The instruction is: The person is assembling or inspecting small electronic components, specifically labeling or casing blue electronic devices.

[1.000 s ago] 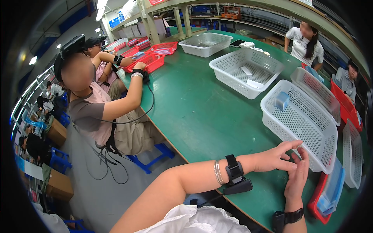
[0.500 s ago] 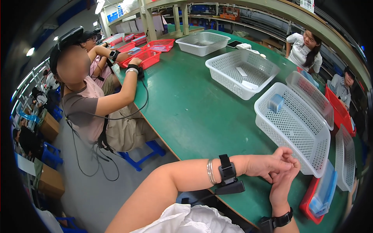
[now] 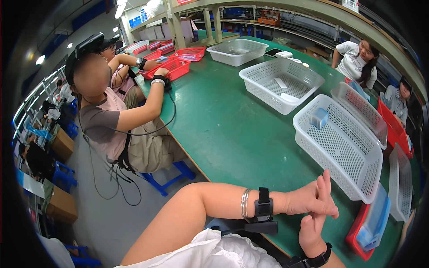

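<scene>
My left hand [image 3: 304, 200], with silver bangles and a black strap on its forearm, reaches across and closes round the fingers of my right hand [image 3: 310, 236]. The right hand's fingers appear stretched upward past the left hand, with its thumb apart; the overlap partly hides them. Neither hand shows any object in it. Just beyond the fingertips stands a white perforated basket [image 3: 311, 152], holding a light-blue block-shaped pack [image 3: 319, 119]. To the right of my hands, a red tray [image 3: 353, 243] carries blue flat packs [image 3: 374, 219].
A second white basket [image 3: 261, 94] with small white pieces and a third [image 3: 237, 58] stand farther along the green table [image 3: 210, 120]. More white baskets and a red one [image 3: 388, 118] crowd the right. At left, a seated co-worker [image 3: 138, 123] reaches into a red basket [image 3: 178, 71].
The hands have shifted against each other: fingers that were curled together now show stretched upward, and the right thumb stands apart. The whole view has turned slightly; the baskets keep their places.
</scene>
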{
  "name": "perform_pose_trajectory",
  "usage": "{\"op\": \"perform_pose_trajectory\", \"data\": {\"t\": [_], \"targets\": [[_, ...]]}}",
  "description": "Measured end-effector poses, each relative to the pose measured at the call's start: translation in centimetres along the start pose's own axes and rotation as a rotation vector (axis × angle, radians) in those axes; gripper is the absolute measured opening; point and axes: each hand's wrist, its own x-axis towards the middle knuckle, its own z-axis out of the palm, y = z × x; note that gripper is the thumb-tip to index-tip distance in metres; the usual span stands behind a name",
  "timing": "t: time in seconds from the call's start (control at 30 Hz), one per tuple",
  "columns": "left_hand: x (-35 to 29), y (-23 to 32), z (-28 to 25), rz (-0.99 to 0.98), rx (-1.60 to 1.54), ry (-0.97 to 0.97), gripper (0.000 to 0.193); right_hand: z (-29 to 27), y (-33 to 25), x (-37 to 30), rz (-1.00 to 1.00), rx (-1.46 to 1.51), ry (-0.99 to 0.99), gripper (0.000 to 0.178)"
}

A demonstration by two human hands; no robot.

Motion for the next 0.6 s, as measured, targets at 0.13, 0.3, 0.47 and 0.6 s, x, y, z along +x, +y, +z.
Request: {"op": "perform_pose_trajectory", "data": {"t": [0.13, 0.3, 0.47, 0.6], "targets": [[-0.1, 0.2, 0.0, 0.043, 0.091, 0.036, 0.03, 0.4, 0.4, 0.0, 0.023, 0.094, 0.034, 0.093], [0.0, -0.9, 0.0, 0.093, 0.044, 0.094, 0.027, 1.2, 1.9, 0.2, -0.121, -0.275, 0.125, 0.061], [-0.6, -0.7, -0.3, 0.028, 0.041, 0.142, 0.028, 1.8, 1.5, 0.2, -0.103, -0.413, 0.143, 0.055], [-0.5, -1.0, -0.4, 0.077, 0.093, 0.117, 0.029, 1.0, 0.5, 0.3, -0.053, -0.238, -0.059, 0.103]]}}
